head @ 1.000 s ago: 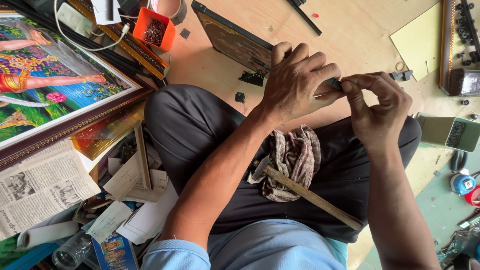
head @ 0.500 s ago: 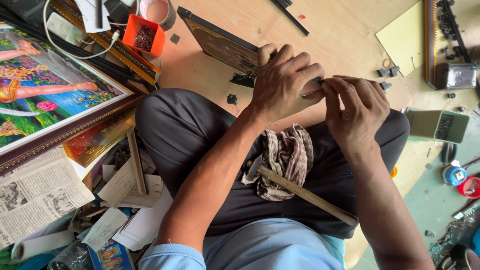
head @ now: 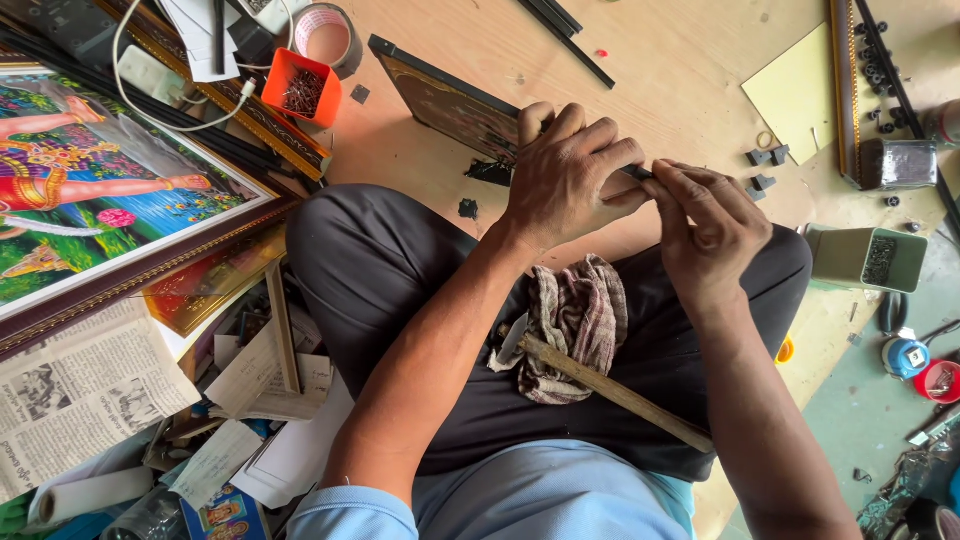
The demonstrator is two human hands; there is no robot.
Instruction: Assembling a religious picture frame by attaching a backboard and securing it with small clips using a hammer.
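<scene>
While a small dark piece (head: 640, 172) sits pinched between both hands above the knees, the left hand (head: 570, 175) curls its fingers shut around one end and the right hand (head: 712, 232) clamps thumb and fingertips on the other. Just behind the hands a dark frame (head: 440, 100) lies on the wooden floor (head: 680, 90). A checked rag (head: 580, 320) and a hammer (head: 610, 390) rest on the lap. An orange box (head: 300, 90) of nails stands near the frame, a green box (head: 865, 258) to the right.
</scene>
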